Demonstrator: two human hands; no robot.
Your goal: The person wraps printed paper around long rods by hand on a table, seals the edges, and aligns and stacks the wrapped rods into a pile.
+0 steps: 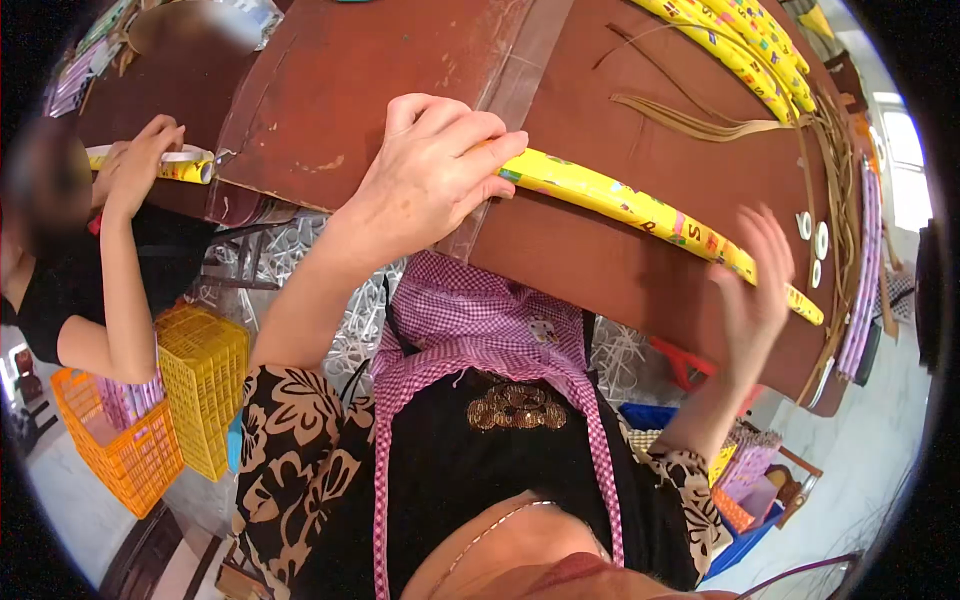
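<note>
A long, slim roll of yellow printed paper [620, 202] with colourful letters and pictures lies slantwise across the brown table. My left hand [440, 165] is closed around its left end, fingers over the top and thumb on the near side. Over the right part of the roll is my right hand [755, 275], blurred, its fingers stretched out and the thumb apart. Whether its palm touches the paper I cannot tell. The roll's narrow right tip [808, 308] shows beyond that hand.
More yellow rolls [735, 50] lie at the table's far right, near brown strips [700, 125] and small white tape rolls [821, 240]. At left, a co-worker's hand [145, 165] is at another yellow roll [190, 168]. Yellow [205, 390] and orange crates [120, 440] stand below.
</note>
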